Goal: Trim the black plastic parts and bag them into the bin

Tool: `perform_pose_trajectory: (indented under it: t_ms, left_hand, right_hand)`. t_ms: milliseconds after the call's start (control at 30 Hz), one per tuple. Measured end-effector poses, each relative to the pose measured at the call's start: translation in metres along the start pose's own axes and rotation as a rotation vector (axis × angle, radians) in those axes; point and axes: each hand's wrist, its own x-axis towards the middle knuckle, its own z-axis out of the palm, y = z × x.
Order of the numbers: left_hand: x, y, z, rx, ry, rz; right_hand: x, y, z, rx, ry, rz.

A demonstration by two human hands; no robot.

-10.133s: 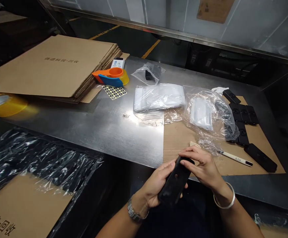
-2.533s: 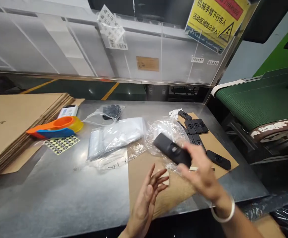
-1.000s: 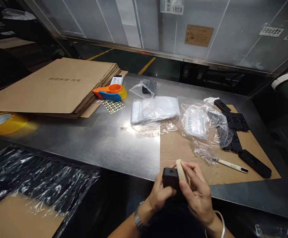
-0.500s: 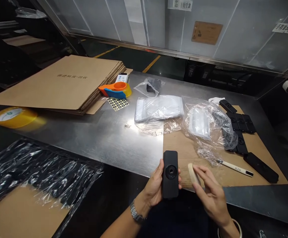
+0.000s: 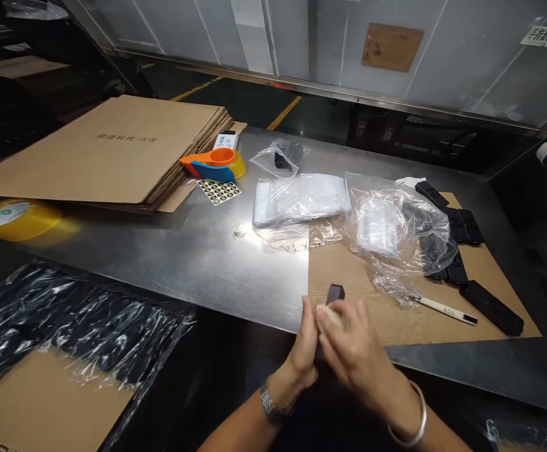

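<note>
My left hand (image 5: 303,348) is closed round a black rectangular device (image 5: 335,292), now turned on edge so that mostly its top end shows. My right hand (image 5: 355,351) pinches a small cream-coloured pad (image 5: 330,317) and presses it against the device's side. Fingers cover most of both things. Just beyond my hands lies a cardboard sheet (image 5: 344,270), with a white-handled pen-like tool marked A26 (image 5: 447,310) and another black device (image 5: 492,307) on its right part.
Clear plastic bags (image 5: 302,198) lie mid-table, one (image 5: 398,220) partly over several black devices. Left of them are an orange-and-blue tape dispenser (image 5: 214,164), a sticker sheet (image 5: 219,191), a cardboard stack (image 5: 113,150) and a yellow tape roll (image 5: 14,220). A grey panel (image 5: 297,44) stands behind.
My right hand has moved left, bringing the pad from beside the black device onto it. The device has been turned from face-up to edge-on in my left hand.
</note>
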Motion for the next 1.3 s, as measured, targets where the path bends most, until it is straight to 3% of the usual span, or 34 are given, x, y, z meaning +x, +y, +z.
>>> perform_pose_trajectory:
  t_ms: [67,133,200,267,467,600,733,867,933,1067,1200,1300]
  left_hand:
    - [0.005,0.003,-0.002,-0.113,-0.023,-0.071]
    - [0.009,0.007,-0.005,-0.221,-0.116,-0.203]
    - [0.01,0.01,-0.007,-0.319,-0.21,-0.341]
    - [0.01,0.011,-0.008,-0.383,-0.272,-0.396]
    - [0.013,0.011,-0.006,-0.48,-0.287,-0.256]
    - [0.017,0.012,-0.008,-0.446,-0.194,-0.19]
    - [0.014,0.013,-0.007,-0.367,-0.111,-0.132]
    - [0.01,0.007,-0.001,-0.099,0.062,0.075]
    - [0.009,0.003,0.002,0.004,0.089,0.182]
    - [0.002,0.0,0.003,0.087,-0.011,0.199]
    - [-0.007,0.004,0.003,0.129,-0.059,0.166]
    - [-0.009,0.007,0.002,0.138,-0.068,0.169]
  right_hand:
    - [-0.006,-0.013,0.004,0.052,0.025,-0.057]
    - [-0.015,-0.02,0.011,0.083,0.122,-0.123]
    - [-0.025,-0.018,0.018,0.085,0.227,-0.174]
    - [-0.037,-0.007,0.023,0.068,0.281,-0.174]
    - [-0.058,0.042,0.027,0.054,0.274,-0.009]
    - [-0.057,0.071,0.032,0.024,0.294,0.05]
    - [-0.053,0.105,0.04,-0.103,0.293,0.205]
    - [-0.049,0.107,0.038,-0.133,0.307,0.297]
    - [-0.047,0.089,0.035,0.024,0.26,0.335]
    - [-0.039,0.046,0.033,0.669,0.068,0.437]
    - [-0.03,0.032,0.031,1.091,0.102,0.644]
    - [-0.03,0.033,0.029,1.261,0.13,0.72]
